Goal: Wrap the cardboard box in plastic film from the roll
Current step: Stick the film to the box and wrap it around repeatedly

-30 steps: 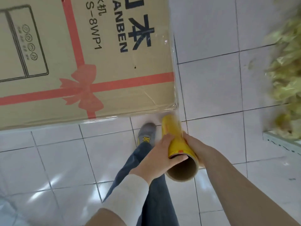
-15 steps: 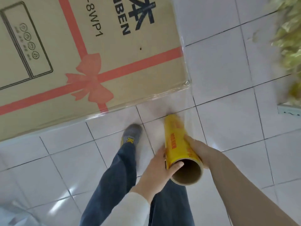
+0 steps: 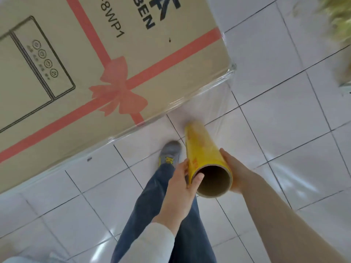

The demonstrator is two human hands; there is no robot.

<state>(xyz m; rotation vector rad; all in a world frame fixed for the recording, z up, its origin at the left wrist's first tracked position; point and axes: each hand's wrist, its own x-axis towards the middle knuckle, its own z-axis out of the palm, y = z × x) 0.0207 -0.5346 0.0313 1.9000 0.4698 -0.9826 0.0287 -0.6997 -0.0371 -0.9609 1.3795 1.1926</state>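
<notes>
Well — cardboard box [image 3: 106, 73]: sits on the tiled floor [image 3: 303, 54], up and left of the hands. It is printed with a red ribbon and bow. Its near lower edge and right corner already carry glossy wrap.
Plastic film [image 3: 218, 107]: a clear sheet runs from the box's right corner down to the far end of the roll, with wrinkles gathered at the corner.
Roll [image 3: 205, 154]: yellow, with its open cardboard core facing the camera. It is held over the floor, near the box's corner but apart from it.
Left hand [image 3: 180, 188]: grips the near end from the left, thumb hooked over the core's rim.
Right hand [image 3: 235, 173]: cupped round the right side of the roll, holding it; its fingers underneath are hidden.
Step in hand: most likely paying film out past the corner to lay another band along the near face.
Doing it well: hold the roll's axis in line with the box's edge so the sheet lands flat. Let the core turn in a loose grip while pulling gently away, and overlap the band already on the box — slack at the corner would leave more wrinkles.
Underfoot: a grey shoe [image 3: 170, 152] and a jeans leg [image 3: 152, 205] lie just beside the roll, so the film should stay clear of them.
Upper right: a blurred yellow-green mass [image 3: 338, 19]; what it is cannot be told.
</notes>
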